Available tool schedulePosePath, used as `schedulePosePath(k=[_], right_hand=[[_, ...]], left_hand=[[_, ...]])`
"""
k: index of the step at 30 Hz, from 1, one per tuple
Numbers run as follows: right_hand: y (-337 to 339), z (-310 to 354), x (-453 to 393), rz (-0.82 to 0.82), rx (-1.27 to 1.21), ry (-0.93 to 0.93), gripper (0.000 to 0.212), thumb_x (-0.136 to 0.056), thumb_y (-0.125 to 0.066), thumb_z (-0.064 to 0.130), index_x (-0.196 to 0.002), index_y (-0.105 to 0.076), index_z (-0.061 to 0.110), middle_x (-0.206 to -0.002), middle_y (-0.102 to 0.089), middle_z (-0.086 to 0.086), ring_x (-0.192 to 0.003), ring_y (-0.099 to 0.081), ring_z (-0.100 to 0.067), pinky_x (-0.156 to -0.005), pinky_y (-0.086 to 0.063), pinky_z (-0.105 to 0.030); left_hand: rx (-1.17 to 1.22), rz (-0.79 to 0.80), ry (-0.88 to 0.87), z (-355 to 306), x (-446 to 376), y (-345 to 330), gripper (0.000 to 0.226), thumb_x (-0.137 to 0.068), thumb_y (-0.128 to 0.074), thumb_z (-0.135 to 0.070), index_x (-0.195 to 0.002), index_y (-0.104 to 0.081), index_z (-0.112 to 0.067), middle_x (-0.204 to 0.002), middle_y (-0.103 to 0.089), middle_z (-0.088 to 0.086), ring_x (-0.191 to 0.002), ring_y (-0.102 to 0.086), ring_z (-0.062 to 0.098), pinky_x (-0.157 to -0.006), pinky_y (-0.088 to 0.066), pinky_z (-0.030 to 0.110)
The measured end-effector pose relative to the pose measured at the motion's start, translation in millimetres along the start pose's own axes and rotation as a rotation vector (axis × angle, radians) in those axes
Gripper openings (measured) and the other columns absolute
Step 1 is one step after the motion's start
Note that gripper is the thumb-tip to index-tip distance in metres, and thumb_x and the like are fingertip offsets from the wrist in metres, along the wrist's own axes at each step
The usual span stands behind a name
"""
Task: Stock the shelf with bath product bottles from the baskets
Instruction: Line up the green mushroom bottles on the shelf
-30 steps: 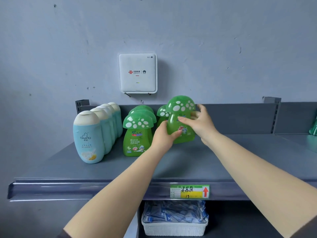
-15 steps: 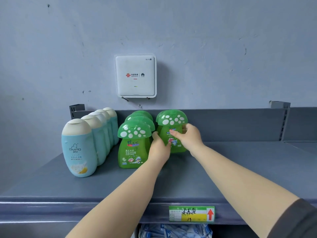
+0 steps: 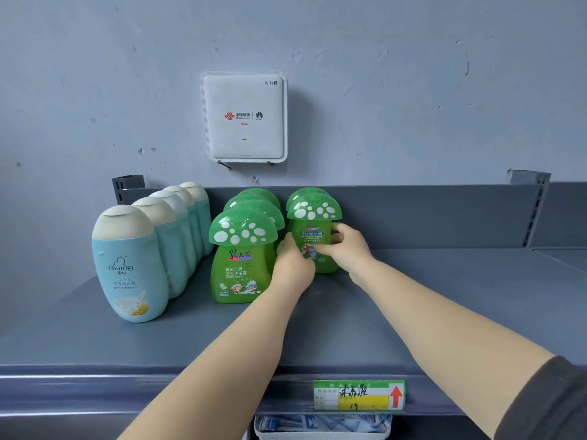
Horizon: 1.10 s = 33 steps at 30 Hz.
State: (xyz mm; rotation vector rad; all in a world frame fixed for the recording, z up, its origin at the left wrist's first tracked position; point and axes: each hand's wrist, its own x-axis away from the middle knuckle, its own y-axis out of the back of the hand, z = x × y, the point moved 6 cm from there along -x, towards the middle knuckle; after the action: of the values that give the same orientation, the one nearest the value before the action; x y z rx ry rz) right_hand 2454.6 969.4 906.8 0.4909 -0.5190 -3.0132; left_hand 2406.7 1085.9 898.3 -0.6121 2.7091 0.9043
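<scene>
Green mushroom bottle (image 3: 313, 231) gripped upright between both hands' fingers (image 3: 336, 228)

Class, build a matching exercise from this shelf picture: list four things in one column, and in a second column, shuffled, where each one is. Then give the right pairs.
Column 1
1. front pale blue bottle
2. green mushroom-cap bottle held by both hands
3. white wifi box
4. price label

Column 2
A. on the wall above the shelf
B. on the shelf's front edge
C. at the left end of the shelf
D. front of the right-hand green row

Pairs: 1-C, 2-D, 3-A, 4-B
</scene>
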Motion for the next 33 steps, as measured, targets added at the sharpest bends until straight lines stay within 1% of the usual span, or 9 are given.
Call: schedulePosePath(k=[6, 10, 14, 16, 20, 23, 26, 30, 33], right_hand=[[-2.9, 1.9, -1.9, -0.026, 0.152, 0.090, 0.041, -0.066, -0.081, 0.009, -0.102, -0.062, 0.013, -0.100, -0.067, -0.006, -0.092, -0.063, -0.024, -0.082, -0.053, -0.038], [-6.1, 5.1, -3.0, -0.062, 0.237, 0.104, 0.040, -0.069, -0.078, 0.009, -0.105, -0.060, 0.010, -0.101, -0.067, -0.005, -0.094, -0.063, -0.023, -0.082, -0.052, -0.035], [-7.7, 1.9, -1.0, -0.014, 0.249, 0.065, 0.051, -0.073, -0.076, 0.013, -0.118, -0.054, 0.010, -0.115, -0.064, -0.007, -0.106, -0.060, -0.023, -0.090, -0.049, -0.037], [-3.6, 2.5, 1.3, 0.026, 0.237, 0.027, 0.064, -0.071, -0.077, 0.011, -0.128, -0.047, 0.007, -0.126, -0.059, -0.010, -0.114, -0.056, -0.024, -0.097, -0.046, -0.039], [21.1, 16.8, 16.8, 0.044, 0.228, -0.029, 0.082, -0.074, -0.075, 0.008, -0.143, -0.030, 0.006, -0.139, -0.046, -0.012, -0.123, -0.049, -0.024, -0.099, -0.044, -0.035], [42.9, 30.6, 46.1, 0.071, 0.260, -0.016, 0.076, -0.078, -0.073, 0.015, -0.142, -0.032, 0.010, -0.139, -0.045, -0.007, -0.119, -0.052, -0.020, -0.096, -0.044, -0.031], [70.8, 41.8, 85.4, -0.003, 0.396, 0.112, 0.058, -0.082, -0.069, 0.017, -0.134, -0.044, 0.014, -0.128, -0.052, -0.001, -0.106, -0.056, -0.015, -0.085, -0.042, -0.023], [112.6, 39.8, 134.0, -0.159, 0.711, 0.238, 0.037, -0.088, -0.060, 0.019, -0.124, -0.053, 0.016, -0.115, -0.057, 0.002, -0.102, -0.054, -0.015, -0.089, -0.045, -0.031], [144.4, 33.0, 167.7, -0.250, 0.887, 0.250, 0.033, -0.089, -0.055, 0.021, -0.122, -0.053, 0.015, -0.111, -0.057, 0.001, -0.105, -0.053, -0.019, -0.086, -0.045, -0.034]], left_hand=[[0.021, 0.019, 0.056, 0.1, 0.5, -1.0, 0.021, -0.085, -0.049, -0.001, -0.104, -0.041, -0.005, -0.112, -0.053, 0.016, -0.102, -0.053, 0.029, -0.080, -0.039, 0.028], [0.066, 0.086, 0.140, 0.6, 4.1, -5.2, 0.050, -0.081, -0.045, -0.019, -0.124, -0.034, 0.005, -0.128, -0.045, 0.024, -0.117, -0.046, 0.037, -0.099, -0.040, 0.039], [-0.042, 0.072, 0.092, -3.9, 5.2, -1.4, 0.048, -0.085, -0.047, 0.000, -0.131, -0.032, 0.004, -0.134, -0.042, 0.022, -0.124, -0.042, 0.034, -0.105, -0.035, 0.040], [-0.041, 0.048, 0.037, -8.9, 6.7, 1.6, 0.041, -0.087, -0.047, 0.001, -0.127, -0.036, 0.003, -0.127, -0.047, 0.020, -0.119, -0.046, 0.033, -0.101, -0.036, 0.034], [-0.009, 0.034, -0.041, -20.6, 17.9, 13.9, 0.022, -0.086, -0.047, -0.001, -0.107, -0.039, -0.007, -0.103, -0.054, 0.008, -0.093, -0.053, 0.022, -0.074, -0.034, 0.025], [-0.065, 0.084, -0.148, -38.0, 37.7, 22.0, 0.029, -0.086, -0.047, -0.007, -0.114, -0.047, -0.016, -0.109, -0.056, 0.002, -0.097, -0.053, 0.027, -0.078, -0.037, 0.026], [-0.143, 0.112, -0.342, -61.7, 56.5, 21.7, 0.044, -0.087, -0.050, -0.010, -0.131, -0.050, -0.011, -0.130, -0.056, 0.004, -0.118, -0.052, 0.023, -0.093, -0.039, 0.027], [-0.208, 0.173, -0.598, -98.3, 85.7, -1.0, 0.036, -0.086, -0.052, -0.012, -0.121, -0.056, -0.012, -0.115, -0.062, 0.003, -0.105, -0.057, 0.023, -0.090, -0.046, 0.034], [-0.223, 0.203, -0.765, -128.7, 118.5, -28.9, 0.033, -0.086, -0.050, -0.012, -0.117, -0.059, -0.013, -0.109, -0.063, 0.001, -0.100, -0.058, 0.022, -0.085, -0.047, 0.033]])
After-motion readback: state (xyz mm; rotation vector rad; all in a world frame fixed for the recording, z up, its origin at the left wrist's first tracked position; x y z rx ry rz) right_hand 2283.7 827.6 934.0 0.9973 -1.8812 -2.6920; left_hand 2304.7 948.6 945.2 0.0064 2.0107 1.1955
